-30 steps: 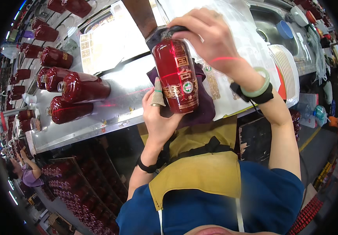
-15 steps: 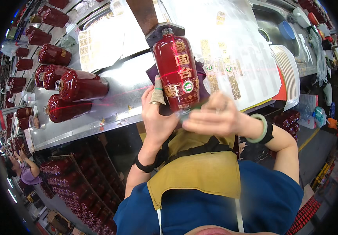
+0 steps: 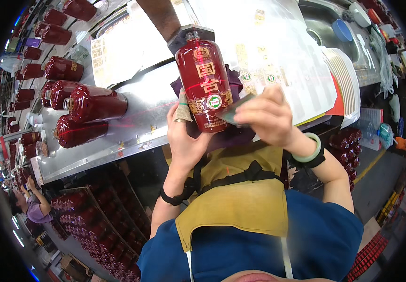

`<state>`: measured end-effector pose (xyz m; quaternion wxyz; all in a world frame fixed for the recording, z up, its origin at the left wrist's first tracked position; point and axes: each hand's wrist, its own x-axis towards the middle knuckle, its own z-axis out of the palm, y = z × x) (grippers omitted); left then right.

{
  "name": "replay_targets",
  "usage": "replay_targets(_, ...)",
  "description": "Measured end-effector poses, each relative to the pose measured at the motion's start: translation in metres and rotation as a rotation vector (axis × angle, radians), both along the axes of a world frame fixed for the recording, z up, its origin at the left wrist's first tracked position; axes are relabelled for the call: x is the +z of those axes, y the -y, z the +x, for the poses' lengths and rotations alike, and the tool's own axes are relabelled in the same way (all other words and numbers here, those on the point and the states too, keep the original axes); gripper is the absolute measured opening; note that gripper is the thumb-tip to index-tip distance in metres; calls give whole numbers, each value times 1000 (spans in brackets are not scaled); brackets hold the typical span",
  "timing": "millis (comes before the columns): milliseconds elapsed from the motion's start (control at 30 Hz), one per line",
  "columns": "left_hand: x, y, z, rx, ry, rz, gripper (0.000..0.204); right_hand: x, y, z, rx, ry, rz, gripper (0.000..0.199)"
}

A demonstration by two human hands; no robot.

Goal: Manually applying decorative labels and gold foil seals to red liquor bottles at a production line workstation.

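A glossy dark red glass bottle (image 3: 202, 61) with gold decals and a round green-and-white emblem lies on its back, neck pointing away, on a purple cloth (image 3: 235, 83). My left hand (image 3: 184, 143) grips its lower left side, thumb at the base. One left finger wears a cloth finger cover (image 3: 183, 112) and a ring. In my right hand (image 3: 270, 117) is a thin, dark green flat scraper (image 3: 235, 112), pinched between fingers and thumb. Its edge is at the lower right of the bottle's front, near the emblem; whether it touches the glass I cannot tell.
Several red bottles (image 3: 97, 104) lie on the metal bench (image 3: 139, 101) at left. Sheets of gold decals (image 3: 278, 51) cover the right side, beside a sink (image 3: 323, 23). A metal block (image 3: 190, 34) stands at the bottle's neck. Far left, another person (image 3: 36, 211) works.
My right hand has risen from the bottle's base toward its lower right front, bringing the scraper into clearer view. The bottle and left hand have shifted slightly left in the picture.
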<state>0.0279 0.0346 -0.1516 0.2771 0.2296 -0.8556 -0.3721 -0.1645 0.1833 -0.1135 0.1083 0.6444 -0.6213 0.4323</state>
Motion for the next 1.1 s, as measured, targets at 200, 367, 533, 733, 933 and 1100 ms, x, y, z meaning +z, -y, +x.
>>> replay_targets(200,-4,0,1,14,26,51,93,0,-13,13,106,137,30,21)
replay_targets(367,-2,-3,-1,42,25,220,86,-13,-8,13,11,133,10,29)
replay_targets(533,4,-6,-3,100,67,225,94,9,-7,15,18,92,21,24)
replay_targets(733,30,-8,-2,94,19,-231,87,13,-11,29,116,-18,65,24)
replay_targets(933,15,-18,-9,131,52,288,96,3,1,28,-31,25,9,24)
replay_targets(1100,21,-19,3,103,-41,-139,92,28,4,15,-74,-110,-16,29)
